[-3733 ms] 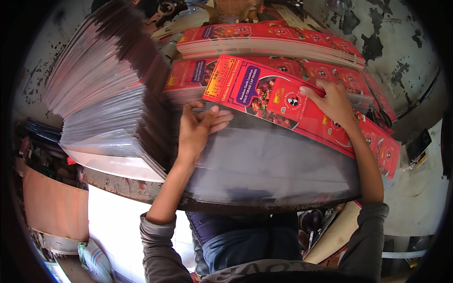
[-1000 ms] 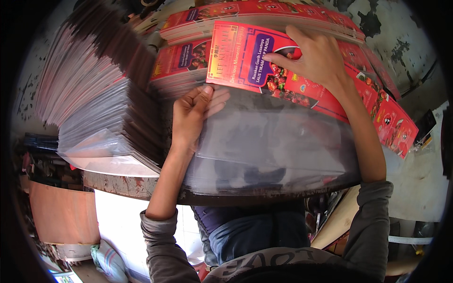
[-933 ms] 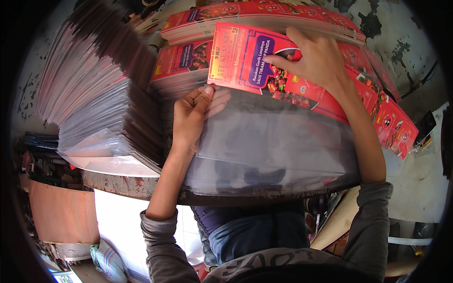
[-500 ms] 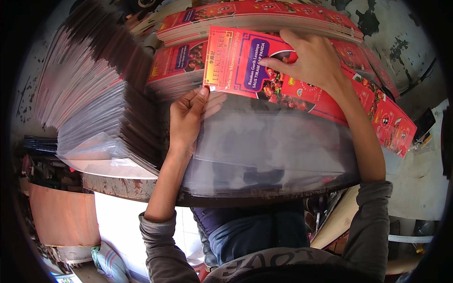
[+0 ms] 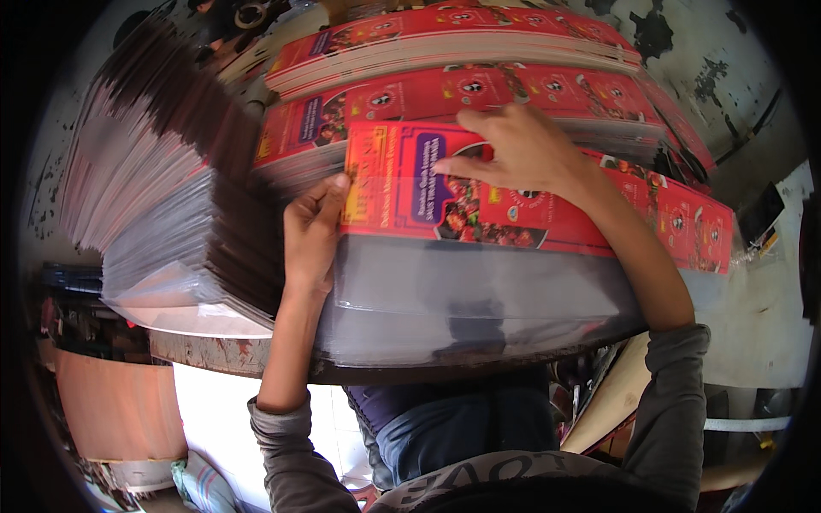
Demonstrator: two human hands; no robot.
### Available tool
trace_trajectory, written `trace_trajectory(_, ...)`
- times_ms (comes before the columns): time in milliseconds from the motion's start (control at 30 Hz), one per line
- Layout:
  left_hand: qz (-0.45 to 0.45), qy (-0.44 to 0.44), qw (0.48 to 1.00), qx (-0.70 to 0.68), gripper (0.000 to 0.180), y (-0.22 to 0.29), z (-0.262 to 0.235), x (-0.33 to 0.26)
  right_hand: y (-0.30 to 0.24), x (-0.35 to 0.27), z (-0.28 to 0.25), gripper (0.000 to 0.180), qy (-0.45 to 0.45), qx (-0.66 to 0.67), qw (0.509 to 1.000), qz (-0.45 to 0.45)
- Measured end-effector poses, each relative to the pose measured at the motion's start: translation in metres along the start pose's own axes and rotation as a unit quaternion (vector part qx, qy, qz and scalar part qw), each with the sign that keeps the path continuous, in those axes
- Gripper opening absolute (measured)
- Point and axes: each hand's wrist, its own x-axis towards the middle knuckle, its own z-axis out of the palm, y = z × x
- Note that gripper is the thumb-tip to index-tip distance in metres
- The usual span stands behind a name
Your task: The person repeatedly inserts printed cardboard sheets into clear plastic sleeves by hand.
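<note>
A long red printed card strip [image 5: 402, 184] with food pictures lies crosswise in front of me. My left hand [image 5: 315, 227] is closed on its left end, thumb at the edge. My right hand [image 5: 526, 154] grips the strip farther along, its thumb on the printed face and its fingers at the upper edge. Below lies a pile of clear plastic sleeves [image 5: 479, 295]. Clear film overlaps the lower part of the strip's left portion; how far the strip sits inside a sleeve I cannot tell.
Two stacks of matching red strips [image 5: 410, 94] stand behind. At left, a tall leaning stack of plastic-covered strips [image 5: 162, 205] reaches the table edge [image 5: 209, 350]. Dark-handled scissors [image 5: 684, 162] and a flat black object [image 5: 761, 214] lie at right. A tape roll [image 5: 250, 14] is far back.
Both hands have come toward me and slightly left with the red strip. It now lies more level over the sleeves, with film over its lower part.
</note>
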Motion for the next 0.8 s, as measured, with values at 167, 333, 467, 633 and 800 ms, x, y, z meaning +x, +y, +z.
trace_trajectory(167,0.141,0.052,0.956,0.252,0.032,0.009,-0.010,0.001,-0.017,-0.002,0.006,0.057,0.013,0.006,0.996,-0.083)
trace_trajectory(333,0.415,0.046,0.766,0.489,0.038,0.031,0.008,-0.005,-0.036,0.004,0.037,0.047,0.057,-0.005,0.990,-0.126)
trace_trajectory(467,0.360,-0.075,0.795,0.482,0.055,0.035,0.019,-0.027,-0.058,-0.001,0.033,0.043,0.140,-0.053,0.986,-0.078)
trace_trajectory(633,0.283,-0.245,0.773,0.512,0.082,0.005,0.030,-0.044,-0.056,-0.075,0.022,0.062,0.020,0.042,0.995,-0.083)
trace_trajectory(800,0.269,-0.275,0.695,0.607,0.086,0.012,0.019,-0.043,-0.017,-0.132,-0.018,0.072,-0.104,-0.015,0.994,0.030)
